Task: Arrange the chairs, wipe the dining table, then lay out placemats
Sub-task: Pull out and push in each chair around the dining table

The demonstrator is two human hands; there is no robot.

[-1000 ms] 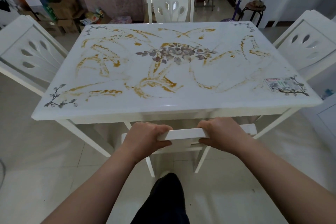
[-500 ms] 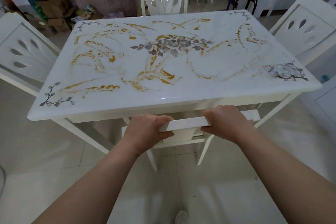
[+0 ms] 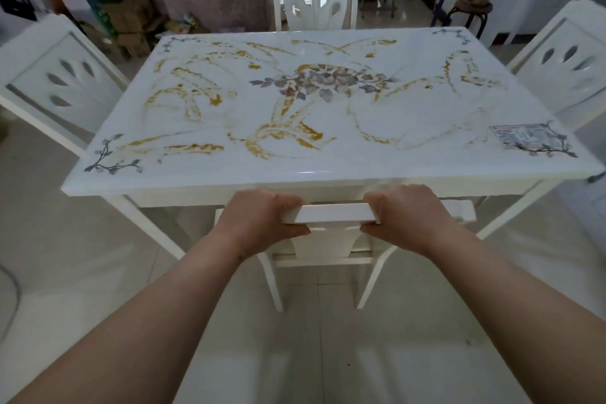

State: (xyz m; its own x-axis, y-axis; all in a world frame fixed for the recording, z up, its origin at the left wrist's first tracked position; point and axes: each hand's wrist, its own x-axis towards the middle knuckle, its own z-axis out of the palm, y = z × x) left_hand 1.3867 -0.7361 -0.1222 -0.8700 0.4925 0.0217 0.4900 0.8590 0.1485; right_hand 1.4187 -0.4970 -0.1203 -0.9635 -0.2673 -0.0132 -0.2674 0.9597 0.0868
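Observation:
A white dining table [image 3: 328,174] with gold swirls and a purple flower print fills the middle of the view. A white chair [image 3: 331,214] stands at its near side, pushed under the edge, with only the top rail and back legs showing. My left hand [image 3: 262,223] grips the left part of that rail, fingers over the top and thumb underneath. My right hand [image 3: 403,216] grips the right part the same way. Three more white chairs stand around the table: one at the left [image 3: 62,85], one at the far end [image 3: 314,0], one at the right [image 3: 564,62].
Cardboard boxes and clutter [image 3: 124,20] lie on the floor at the back left. A small dark stool [image 3: 472,10] stands at the back right near a doorway. A label sticker [image 3: 515,138] sits on the table's near right corner. Pale floor tiles surround the table.
The near chair has slid a little further under the table with both hands still on its rail. My dark trouser leg and foot have left the bottom of the view.

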